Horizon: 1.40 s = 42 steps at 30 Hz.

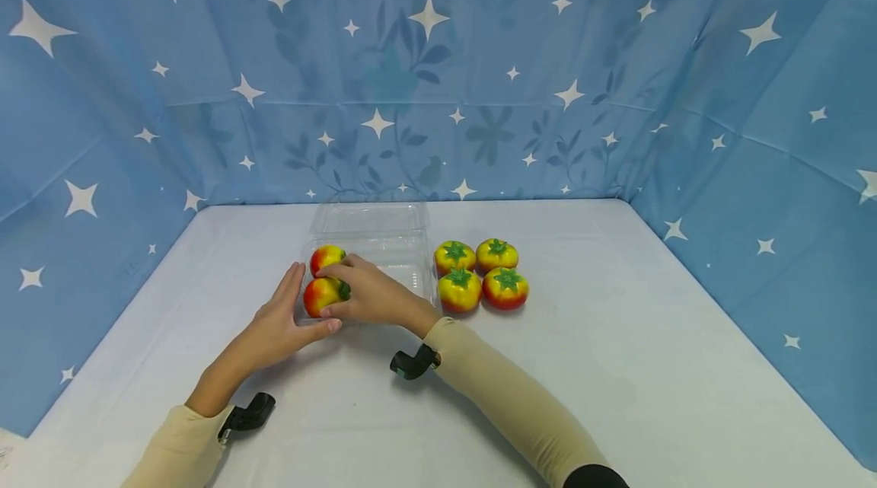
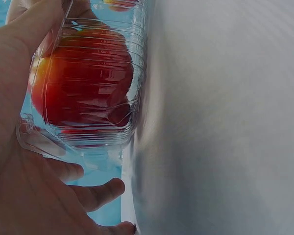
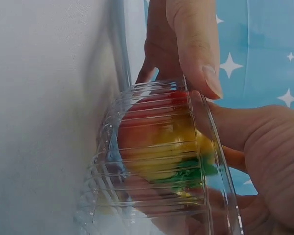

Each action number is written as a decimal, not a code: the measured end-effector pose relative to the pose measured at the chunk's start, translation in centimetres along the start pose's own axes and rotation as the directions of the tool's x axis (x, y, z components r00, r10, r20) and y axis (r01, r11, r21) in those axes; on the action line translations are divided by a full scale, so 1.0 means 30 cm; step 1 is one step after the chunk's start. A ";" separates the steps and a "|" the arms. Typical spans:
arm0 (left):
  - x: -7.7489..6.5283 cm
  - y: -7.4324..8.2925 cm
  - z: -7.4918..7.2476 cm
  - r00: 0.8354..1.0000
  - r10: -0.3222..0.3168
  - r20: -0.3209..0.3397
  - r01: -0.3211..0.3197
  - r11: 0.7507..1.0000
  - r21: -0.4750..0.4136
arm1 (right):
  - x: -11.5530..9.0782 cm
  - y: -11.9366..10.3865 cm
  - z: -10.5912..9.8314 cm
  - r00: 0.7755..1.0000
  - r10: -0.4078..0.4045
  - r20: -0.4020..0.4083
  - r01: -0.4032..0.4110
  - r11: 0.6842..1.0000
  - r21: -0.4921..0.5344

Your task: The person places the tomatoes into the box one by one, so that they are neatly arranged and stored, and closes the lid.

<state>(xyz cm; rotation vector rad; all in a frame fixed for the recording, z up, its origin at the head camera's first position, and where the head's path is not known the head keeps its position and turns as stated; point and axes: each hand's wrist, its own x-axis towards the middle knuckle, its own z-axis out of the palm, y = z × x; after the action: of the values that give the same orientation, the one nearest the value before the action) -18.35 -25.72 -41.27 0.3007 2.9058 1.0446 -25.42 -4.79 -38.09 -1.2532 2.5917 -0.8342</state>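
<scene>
Head view: the right hand [image 1: 371,295] holds a red-yellow fruit [image 1: 319,297] between its fingers, inside a clear container [image 1: 397,249] beside the left hand [image 1: 277,326], fingers wide.

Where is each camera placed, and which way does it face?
Head: worn on the head, facing forward and down at the table; left hand, right hand and sleeves show.
Left wrist: worn there, facing the clear container; left hand shows.
Right wrist: worn there, facing the container; parts of both hands show.
Both wrist views show fruit through clear plastic.
</scene>
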 end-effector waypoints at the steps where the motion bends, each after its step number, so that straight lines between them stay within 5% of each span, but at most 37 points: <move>1: 0.000 0.000 0.000 1.000 0.001 -0.001 -0.001 1.000 -0.002 | 0.001 0.002 0.000 1.000 -0.011 0.005 0.011 1.000 -0.009; 10: 0.000 -0.002 0.003 1.000 0.027 -0.007 -0.027 1.000 -0.009 | 0.001 0.019 0.000 0.992 -0.126 0.024 0.126 0.992 -0.008; 30: 0.002 0.001 0.006 1.000 0.026 -0.006 -0.026 1.000 -0.013 | -0.011 0.012 -0.006 0.999 -0.024 0.023 0.024 1.000 -0.014; 42: 0.004 0.002 0.004 1.000 0.012 0.002 -0.012 0.999 -0.030 | -0.046 0.019 -0.077 0.997 0.053 -0.060 -0.055 0.998 -0.030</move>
<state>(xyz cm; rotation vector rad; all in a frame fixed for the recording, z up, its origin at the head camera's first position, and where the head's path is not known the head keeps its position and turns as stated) -18.44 -25.58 -41.33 0.3186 2.8866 1.0879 -25.74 -2.49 -36.60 -1.1788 2.6822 -0.8355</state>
